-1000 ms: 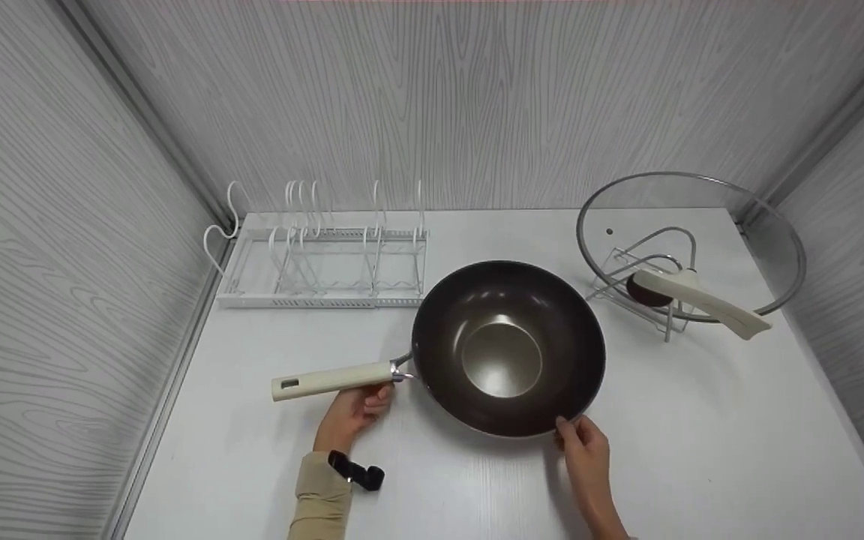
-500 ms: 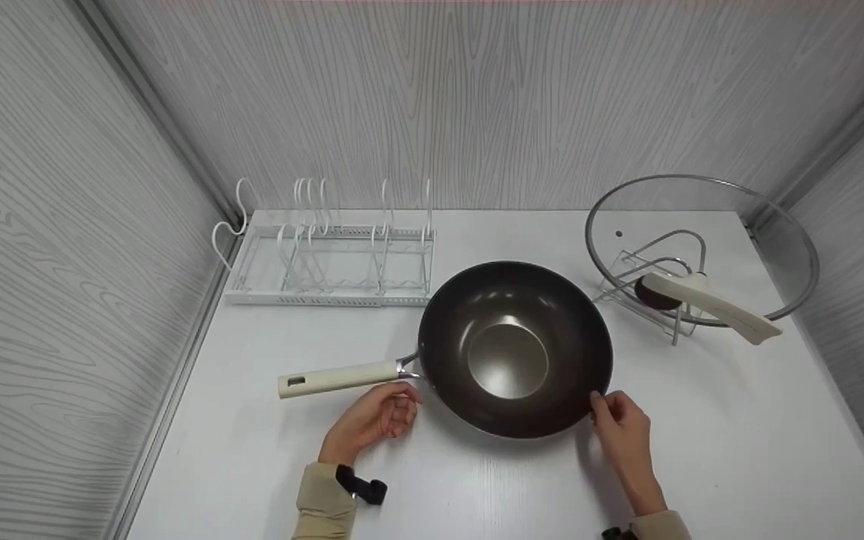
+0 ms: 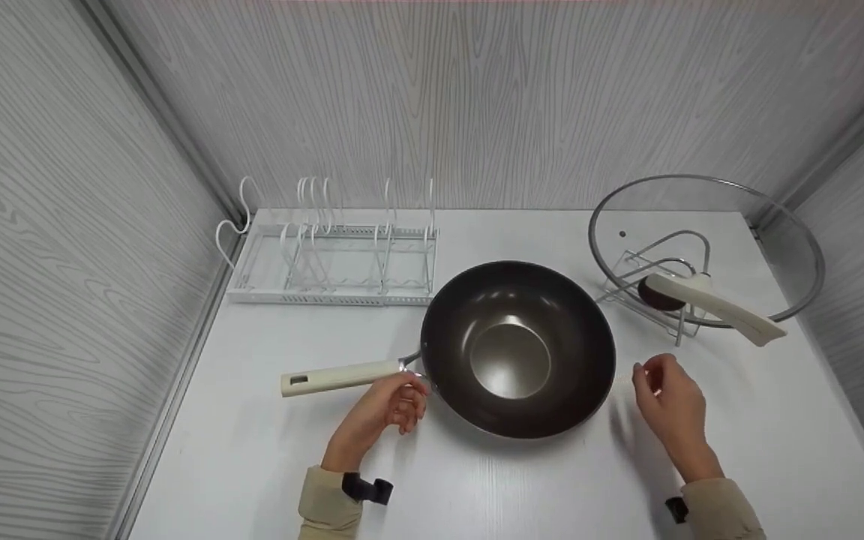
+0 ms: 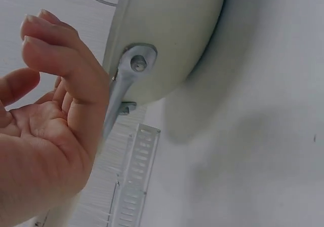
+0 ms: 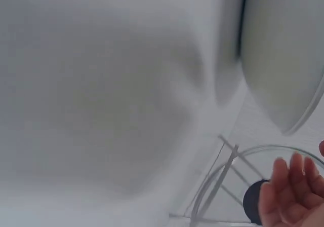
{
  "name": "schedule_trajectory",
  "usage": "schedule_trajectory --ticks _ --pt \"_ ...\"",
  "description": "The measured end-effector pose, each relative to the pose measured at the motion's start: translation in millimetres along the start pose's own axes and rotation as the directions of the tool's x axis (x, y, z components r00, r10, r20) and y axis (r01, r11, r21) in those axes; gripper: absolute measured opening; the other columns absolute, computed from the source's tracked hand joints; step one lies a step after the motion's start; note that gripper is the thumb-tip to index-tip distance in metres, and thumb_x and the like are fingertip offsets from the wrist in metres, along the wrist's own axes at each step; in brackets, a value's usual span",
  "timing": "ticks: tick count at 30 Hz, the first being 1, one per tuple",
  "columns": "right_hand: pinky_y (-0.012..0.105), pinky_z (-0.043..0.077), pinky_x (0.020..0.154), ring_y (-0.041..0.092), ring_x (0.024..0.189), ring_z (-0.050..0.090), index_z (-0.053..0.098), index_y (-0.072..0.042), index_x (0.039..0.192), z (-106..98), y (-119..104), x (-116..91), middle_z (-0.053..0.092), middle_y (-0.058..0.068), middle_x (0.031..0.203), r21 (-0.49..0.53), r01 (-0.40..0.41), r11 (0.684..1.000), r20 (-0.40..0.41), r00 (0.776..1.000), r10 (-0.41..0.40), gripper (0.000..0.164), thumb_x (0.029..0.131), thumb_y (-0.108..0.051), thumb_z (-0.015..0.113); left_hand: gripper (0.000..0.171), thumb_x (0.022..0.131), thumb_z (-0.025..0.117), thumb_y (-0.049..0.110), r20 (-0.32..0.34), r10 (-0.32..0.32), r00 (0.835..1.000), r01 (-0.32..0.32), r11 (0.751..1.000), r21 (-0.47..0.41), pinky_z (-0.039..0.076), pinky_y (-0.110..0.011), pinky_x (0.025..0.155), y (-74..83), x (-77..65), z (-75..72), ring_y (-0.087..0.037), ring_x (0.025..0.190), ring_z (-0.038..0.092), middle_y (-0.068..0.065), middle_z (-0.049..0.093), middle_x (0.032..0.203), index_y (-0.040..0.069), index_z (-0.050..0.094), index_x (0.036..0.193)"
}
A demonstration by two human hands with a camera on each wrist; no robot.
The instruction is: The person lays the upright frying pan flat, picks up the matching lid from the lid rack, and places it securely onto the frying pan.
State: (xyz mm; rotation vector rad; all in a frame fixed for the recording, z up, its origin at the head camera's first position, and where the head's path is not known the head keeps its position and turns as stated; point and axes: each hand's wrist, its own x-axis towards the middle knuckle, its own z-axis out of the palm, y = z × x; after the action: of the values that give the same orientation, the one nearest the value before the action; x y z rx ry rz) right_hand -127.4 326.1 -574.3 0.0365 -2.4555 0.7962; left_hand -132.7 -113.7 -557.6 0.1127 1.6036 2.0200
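A dark-coated wok (image 3: 511, 360) with a cream outer wall (image 4: 172, 39) sits upright on the white table, its cream handle (image 3: 342, 377) pointing left. My left hand (image 3: 383, 412) is beside the handle's inner end, fingers loosely bent and holding nothing; in the left wrist view it overlaps the metal bracket (image 4: 121, 85). Off the wok's right side, my right hand (image 3: 672, 397) hovers with relaxed fingers and nothing in them. Beyond it a glass lid (image 3: 754, 225) with a cream and brown handle (image 3: 717, 304) leans in a wire stand (image 3: 649, 300).
A white wire rack (image 3: 334, 292) with upright loops stands at the back left, behind the wok's handle. Grey wood-grain walls (image 3: 469, 105) close off the back and both sides of the table (image 3: 477, 487).
My right hand has let go of the wok's rim and moved right, away from it. My left hand has come off the handle's underside and shifted slightly right. The wok stays in place.
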Motion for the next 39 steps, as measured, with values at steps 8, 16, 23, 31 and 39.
schedule_trajectory --ticks 8,16,23,31,39 --pt "0.046 0.040 0.058 0.036 0.069 0.055 0.059 0.007 0.095 -19.6 16.3 27.3 0.058 0.020 0.081 -0.118 0.271 0.955 -0.170 0.942 -0.288 0.018 0.086 -0.008 0.062 0.048 0.107 0.036 0.032 -0.004 0.088 0.996 -0.087 0.991 0.098 0.045 -0.022 0.047 16.5 -0.2 21.4 -0.015 0.053 0.053 -0.009 0.062 0.073 -0.010 0.059 0.106" --pt "0.058 0.038 0.078 0.049 0.090 0.051 0.058 0.013 0.097 -35.2 29.5 51.9 0.057 0.030 0.098 -0.159 0.341 0.927 -0.311 0.873 -0.375 0.029 0.086 -0.014 0.057 0.036 0.107 0.042 0.024 -0.103 0.221 0.970 -0.199 0.961 0.192 0.048 -0.024 0.053 25.1 8.8 44.3 -0.021 0.063 0.058 -0.018 0.064 0.083 -0.009 0.057 0.107" --pt "0.060 0.036 0.085 0.050 0.101 0.048 0.057 0.014 0.106 -42.6 38.2 65.5 0.055 0.033 0.109 -0.205 0.337 0.919 -0.311 0.868 -0.388 0.040 0.085 -0.019 0.053 0.034 0.103 0.046 0.012 -0.147 0.310 0.939 -0.248 0.910 0.334 0.050 -0.033 0.082 35.1 25.6 69.8 -0.031 0.103 0.057 -0.022 0.053 0.126 -0.001 0.045 0.134" --pt "0.061 0.038 0.084 0.052 0.104 0.049 0.055 0.016 0.118 -44.1 50.6 72.6 0.054 0.034 0.115 -0.261 0.309 0.914 -0.239 0.897 -0.371 0.050 0.084 -0.021 0.053 0.061 0.099 0.052 0.020 -0.064 0.384 0.921 -0.304 0.812 0.498 0.030 -0.050 0.112 46.5 41.7 95.9 -0.032 0.141 0.025 -0.015 0.020 0.153 0.008 0.024 0.152" --pt "0.065 0.038 0.082 0.054 0.103 0.049 0.053 0.015 0.120 -46.3 57.4 78.7 0.054 0.035 0.112 -0.295 0.236 0.926 -0.188 0.936 -0.298 0.049 0.080 -0.013 0.056 0.081 0.095 0.054 0.031 0.016 0.382 0.924 -0.317 0.741 0.592 0.002 -0.066 0.114 55.6 64.4 128.8 -0.029 0.150 -0.006 -0.008 -0.012 0.162 0.014 0.006 0.158"
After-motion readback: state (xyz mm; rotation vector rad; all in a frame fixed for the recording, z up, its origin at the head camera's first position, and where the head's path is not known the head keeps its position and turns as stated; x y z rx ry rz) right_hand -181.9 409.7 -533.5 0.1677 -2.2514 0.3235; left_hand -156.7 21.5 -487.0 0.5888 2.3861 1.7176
